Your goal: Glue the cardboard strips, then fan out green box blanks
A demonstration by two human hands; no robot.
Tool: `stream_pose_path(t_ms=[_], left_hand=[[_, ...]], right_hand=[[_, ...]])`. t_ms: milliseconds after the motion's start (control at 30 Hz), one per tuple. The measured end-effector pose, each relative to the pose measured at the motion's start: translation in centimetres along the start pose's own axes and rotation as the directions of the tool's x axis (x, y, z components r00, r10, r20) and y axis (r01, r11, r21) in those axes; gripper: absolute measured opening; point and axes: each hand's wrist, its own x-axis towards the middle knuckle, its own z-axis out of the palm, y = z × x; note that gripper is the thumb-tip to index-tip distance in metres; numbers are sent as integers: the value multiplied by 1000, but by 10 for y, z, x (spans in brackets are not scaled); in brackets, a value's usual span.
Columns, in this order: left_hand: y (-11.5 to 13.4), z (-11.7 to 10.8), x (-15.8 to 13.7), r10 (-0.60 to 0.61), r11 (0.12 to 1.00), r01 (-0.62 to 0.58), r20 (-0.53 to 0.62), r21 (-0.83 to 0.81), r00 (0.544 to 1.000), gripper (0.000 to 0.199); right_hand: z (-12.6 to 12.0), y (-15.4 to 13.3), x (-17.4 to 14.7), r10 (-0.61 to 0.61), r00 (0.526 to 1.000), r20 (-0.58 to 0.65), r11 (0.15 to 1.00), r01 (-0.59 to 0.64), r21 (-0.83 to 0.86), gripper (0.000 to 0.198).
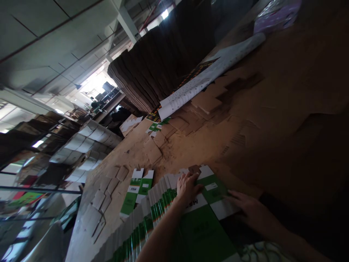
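Note:
A flat printed green and white carton (209, 193) lies in front of me, on top of a row of similar carton blanks (152, 211). My left hand (187, 187) is at its far edge, fingers curled over that edge beside a small brown cardboard tab (195, 169). The underside of those fingers is hidden. At the carton's right side, my right hand (244, 205) has its fingers stretched out, the tips touching the white panel. Another green and white blank (137, 191) rests on the table to the left.
Brown cardboard scraps (154, 151) and more pieces (102, 194) lie about the cardboard-covered table (191, 149). Farther back are a rolled printed sheet (207, 82), a tall stack of dark cardboard (160, 58) and a purple plastic-wrapped bundle (278, 16). White rolls or boxes (89, 142) stand beyond the left edge.

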Motion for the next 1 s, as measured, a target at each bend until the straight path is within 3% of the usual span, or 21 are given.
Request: stream_pose_path(t_ms=[67,167,233,300,400,500,600,700,767,833,900,1000], left_hand=[[1,-1,1,-8,1000,8,-10,-10,1000,45],[2,-4,2,-22,1000,22,6,-5,1000,29],[4,-5,3,-29,1000,29,22,-5,999,22],[5,-5,4,-30,999,30,18,-19,999,19],[4,-3,7,-38,996,37,-13,-76,999,26],[-1,-2,13,-92,971,76,-58,-225,994,42],[-6,-8,21,-227,921,165,-142,-352,963,43],[-2,-16,23,-364,898,254,-281,-359,888,46],[5,-17,20,-331,932,242,-361,-269,872,58],[13,-13,16,-197,979,164,-360,-122,912,53],[17,-6,11,-69,998,69,-268,-11,961,35],[16,-1,7,11,1000,-9,-139,16,990,26]], right_hand=[[-17,18,-6,37,994,-106,983,-55,-172,57],[-34,46,-17,62,940,-335,894,-202,-401,60],[-43,51,-21,89,909,-408,858,-278,-432,59],[-53,42,-17,142,902,-407,894,-293,-339,56],[-76,14,-1,222,930,-292,975,-218,47,53],[-96,-15,14,291,936,-197,890,-189,415,54],[-92,-42,18,356,922,-154,775,-199,600,60],[-67,-72,18,364,931,-33,649,-228,726,65],[-48,-88,16,322,944,75,565,-255,785,66],[-35,-94,13,241,953,185,512,-287,809,63],[-29,-85,7,191,934,303,528,-358,770,53],[-28,-47,-7,364,839,404,530,-543,651,47]])
